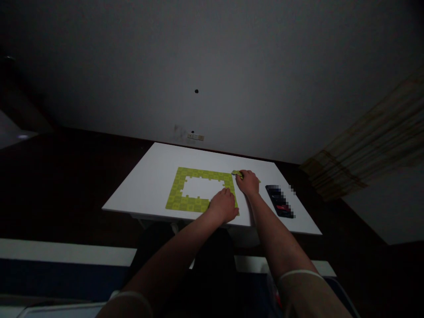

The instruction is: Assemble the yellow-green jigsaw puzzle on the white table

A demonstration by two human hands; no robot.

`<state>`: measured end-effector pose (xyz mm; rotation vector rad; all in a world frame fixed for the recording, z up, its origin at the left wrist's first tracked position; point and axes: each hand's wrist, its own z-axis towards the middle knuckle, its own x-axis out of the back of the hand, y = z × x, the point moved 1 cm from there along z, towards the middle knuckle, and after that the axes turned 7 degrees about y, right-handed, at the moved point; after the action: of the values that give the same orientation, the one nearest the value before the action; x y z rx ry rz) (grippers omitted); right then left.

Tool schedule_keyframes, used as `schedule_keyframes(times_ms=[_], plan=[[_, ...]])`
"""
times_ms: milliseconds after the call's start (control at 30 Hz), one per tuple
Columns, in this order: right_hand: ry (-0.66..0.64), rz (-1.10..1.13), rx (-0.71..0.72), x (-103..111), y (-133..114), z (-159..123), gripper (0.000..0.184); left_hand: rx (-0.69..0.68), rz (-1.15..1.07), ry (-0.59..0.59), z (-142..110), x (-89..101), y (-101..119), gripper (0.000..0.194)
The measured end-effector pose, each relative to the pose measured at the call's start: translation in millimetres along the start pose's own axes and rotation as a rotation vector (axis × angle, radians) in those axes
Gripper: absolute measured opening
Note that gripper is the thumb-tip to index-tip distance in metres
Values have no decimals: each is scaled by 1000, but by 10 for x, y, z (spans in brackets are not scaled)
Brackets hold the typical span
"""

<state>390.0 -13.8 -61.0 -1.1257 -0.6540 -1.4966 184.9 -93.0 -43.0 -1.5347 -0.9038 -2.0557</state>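
A yellow-green jigsaw puzzle lies flat on the white table, its joined pieces forming a rectangular frame around a white opening with a knobbed inner edge. My left hand rests palm down on the frame's lower right part, fingers stretched out and covering some of it. Just beyond the frame's upper right corner, my right hand has its fingers curled over loose yellow-green puzzle pieces. Their edges show at its fingertips and on its far side; the hand hides the rest.
On the right of the white table lies a dark phone-like object, partly pixelated. A wall with a socket rises behind the table. A patterned curtain hangs at the right. My legs are under the table's near edge.
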Motion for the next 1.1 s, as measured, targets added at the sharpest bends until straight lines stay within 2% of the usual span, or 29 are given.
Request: schedule_keyframes(times_ms=[100, 300, 500, 767, 967, 1100], plan=[[-5, -4, -10, 2, 0, 5, 49, -16, -5, 19, -44, -20, -4, 61], [14, -5, -13, -12, 16, 8, 48, 28, -49, 79, -113, -58, -1, 65], [26, 3, -5, -38, 46, 1, 49, 52, -26, 37, -38, 24, -23, 64], [19, 7, 1, -32, 48, 11, 48, 38, 37, 22, -19, -10, -66, 63], [55, 41, 22, -25, 46, -1, 42, 41, 33, -20, 142, -70, 10, 81], [78, 83, 36, -60, 71, 9, 39, 50, 12, -36, 166, -122, -11, 81]])
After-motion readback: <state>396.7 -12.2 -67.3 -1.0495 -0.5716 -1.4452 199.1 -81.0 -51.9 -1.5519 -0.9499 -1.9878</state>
